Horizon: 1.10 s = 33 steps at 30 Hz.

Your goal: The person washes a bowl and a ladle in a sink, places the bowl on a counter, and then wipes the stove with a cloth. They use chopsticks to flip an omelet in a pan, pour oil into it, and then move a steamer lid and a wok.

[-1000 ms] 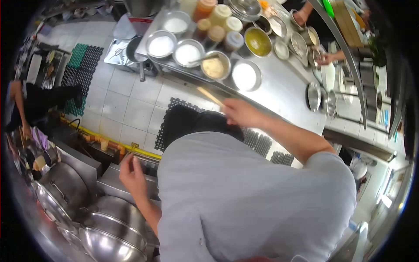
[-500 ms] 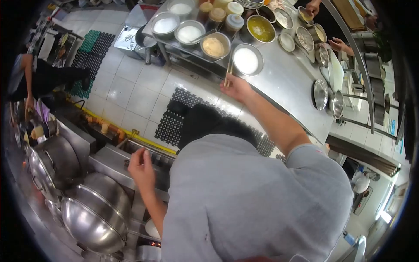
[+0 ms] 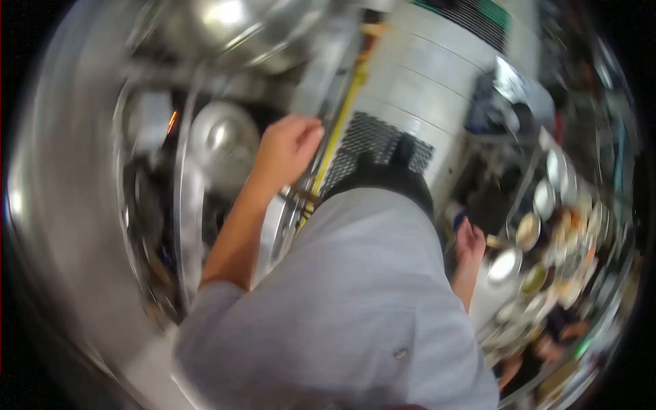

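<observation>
My left hand (image 3: 290,147) is raised over the stove's edge, its fingers curled in, and I see nothing in it. A round steel lid or pan (image 3: 222,140) sits just left of it on the stove; blur hides which. My right hand (image 3: 469,242) is by the prep table's edge, fingers loosely stretched and smeared by motion. A short tan stick (image 3: 495,241), possibly the chopsticks, shows just past its fingertips, apparently outside the grip. Close by stand a bowl of white contents (image 3: 504,265) and a bowl of tan contents (image 3: 528,231).
A large steel bowl (image 3: 253,27) stands at the top left. An orange glow (image 3: 172,121) shows on the stove. A yellow pipe (image 3: 345,113) runs along the stove front. Black matting (image 3: 372,140) covers floor tiles. Another person's hand (image 3: 547,348) is across the prep table.
The view has swung round, so the stove is now at left and the prep table at right. My left hand has gone from open to curled. My right hand's fingers no longer visibly grip the chopsticks.
</observation>
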{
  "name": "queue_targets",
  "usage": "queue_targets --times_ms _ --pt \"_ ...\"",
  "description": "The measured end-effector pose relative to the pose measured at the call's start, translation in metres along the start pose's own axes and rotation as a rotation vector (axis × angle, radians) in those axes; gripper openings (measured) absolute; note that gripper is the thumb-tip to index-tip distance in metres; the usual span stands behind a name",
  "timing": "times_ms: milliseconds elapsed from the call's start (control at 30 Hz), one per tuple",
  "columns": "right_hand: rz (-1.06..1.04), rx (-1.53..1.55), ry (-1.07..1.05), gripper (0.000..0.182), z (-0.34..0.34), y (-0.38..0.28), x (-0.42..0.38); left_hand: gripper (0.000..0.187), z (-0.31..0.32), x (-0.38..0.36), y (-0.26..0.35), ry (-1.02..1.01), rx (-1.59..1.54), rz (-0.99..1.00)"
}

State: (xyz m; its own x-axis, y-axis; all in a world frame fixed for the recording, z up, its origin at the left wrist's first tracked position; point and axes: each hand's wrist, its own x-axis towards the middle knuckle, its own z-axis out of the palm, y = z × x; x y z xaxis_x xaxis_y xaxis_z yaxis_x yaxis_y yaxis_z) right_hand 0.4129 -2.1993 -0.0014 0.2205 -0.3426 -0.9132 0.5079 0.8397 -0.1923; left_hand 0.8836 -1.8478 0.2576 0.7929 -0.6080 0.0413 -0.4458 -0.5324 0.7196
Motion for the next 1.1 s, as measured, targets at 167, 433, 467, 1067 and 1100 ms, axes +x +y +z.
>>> queue_targets --times_ms 167,433,467,1067,1100 --pt "-0.021 -0.72 -0.18 0.033 0.143 0.066 -0.019 0.022 -0.081 -0.104 -0.09 0.57 0.052 -0.462" --pt "0.448 -1.865 -1.147 0.053 0.3 0.34 -0.116 0.065 0.053 -0.245 -0.192 0.366 -0.71 -1.168" --pt "0.509 -1.92 -1.164 0.048 0.292 0.37 -0.133 0.059 0.073 -0.231 -0.181 0.472 -1.021 -1.144" --pt "0.659 -2.126 -1.775 0.033 0.239 0.423 -0.325 0.031 0.141 -0.426 0.055 1.088 -1.161 -1.057" --pt "0.659 -2.127 -1.804 0.033 0.216 0.441 -0.323 0.03 0.145 -0.454 0.073 1.13 -1.146 -1.07"
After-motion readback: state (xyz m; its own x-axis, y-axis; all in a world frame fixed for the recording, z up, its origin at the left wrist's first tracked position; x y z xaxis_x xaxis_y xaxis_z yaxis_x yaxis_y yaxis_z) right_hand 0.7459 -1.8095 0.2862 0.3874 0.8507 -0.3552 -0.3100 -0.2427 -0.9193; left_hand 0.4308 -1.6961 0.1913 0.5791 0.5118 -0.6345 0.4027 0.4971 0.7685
